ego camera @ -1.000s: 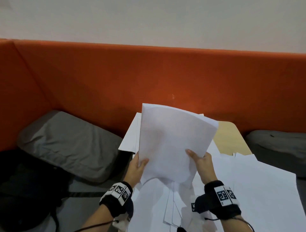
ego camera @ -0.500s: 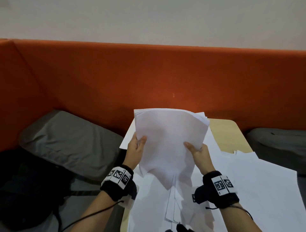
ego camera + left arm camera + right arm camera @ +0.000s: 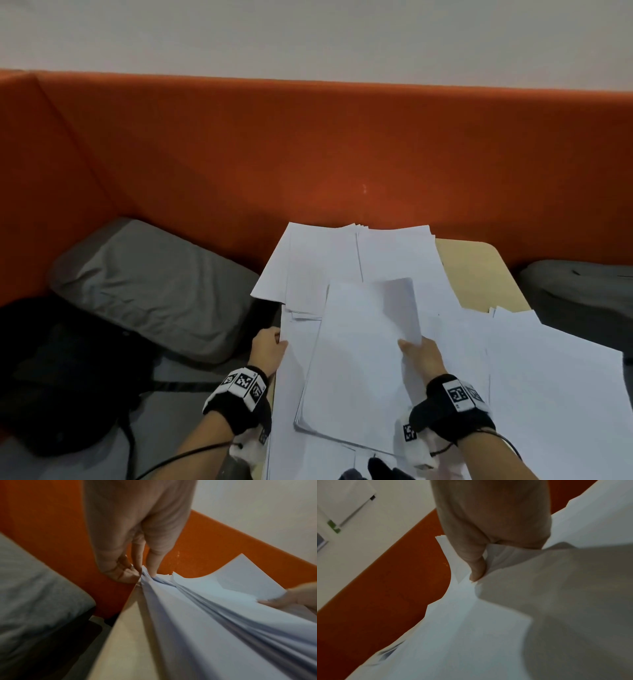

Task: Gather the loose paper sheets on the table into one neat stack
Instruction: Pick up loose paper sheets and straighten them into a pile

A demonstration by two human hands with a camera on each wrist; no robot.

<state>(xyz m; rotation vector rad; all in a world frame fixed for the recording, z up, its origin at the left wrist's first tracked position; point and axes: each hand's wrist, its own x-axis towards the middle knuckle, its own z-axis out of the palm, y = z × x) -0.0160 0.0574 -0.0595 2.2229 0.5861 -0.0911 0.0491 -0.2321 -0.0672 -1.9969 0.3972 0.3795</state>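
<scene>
On the table [image 3: 479, 270], the bundle [image 3: 359, 370] has been lowered flat between pinching left hand [image 3: 269, 346] and right hand [image 3: 423, 356]; squaring comes next.

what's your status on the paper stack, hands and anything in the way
Left hand pinching sheets at table edge. Right hand gripping gathered stack, corner curled. Loose sheets still spread right; nothing blocking.
</scene>
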